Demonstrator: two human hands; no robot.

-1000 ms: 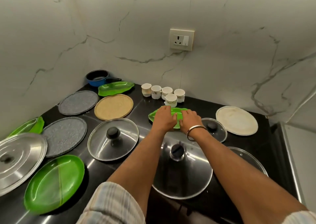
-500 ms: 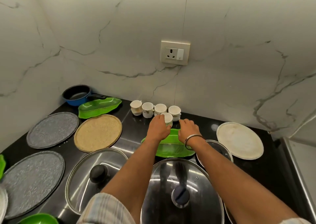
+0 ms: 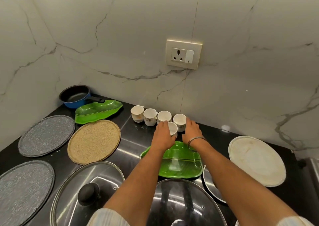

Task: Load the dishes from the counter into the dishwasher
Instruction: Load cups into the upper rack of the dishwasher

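Several small white cups stand in a cluster by the back wall; the front cup (image 3: 173, 128) sits between my two hands. My left hand (image 3: 163, 135) reaches over the green leaf-shaped plate (image 3: 181, 164) and touches the front cup's left side with nearly straight fingers. My right hand (image 3: 192, 131), with a bangle on the wrist, lies with straight fingers against the rightmost cup (image 3: 179, 120). Neither hand lifts anything. Both forearms cross above the leaf plate.
On the black counter (image 3: 134, 139) lie a tan round plate (image 3: 94, 141), two grey plates (image 3: 46, 136), a cream plate (image 3: 257, 160), a second green leaf plate (image 3: 98, 111), a blue saucepan (image 3: 74, 96) and glass lids (image 3: 86, 191) in front. A wall socket (image 3: 183, 54) is above the cups.
Both hands left the green leaf plate and moved forward to the cups. The view shifted closer to the back wall.
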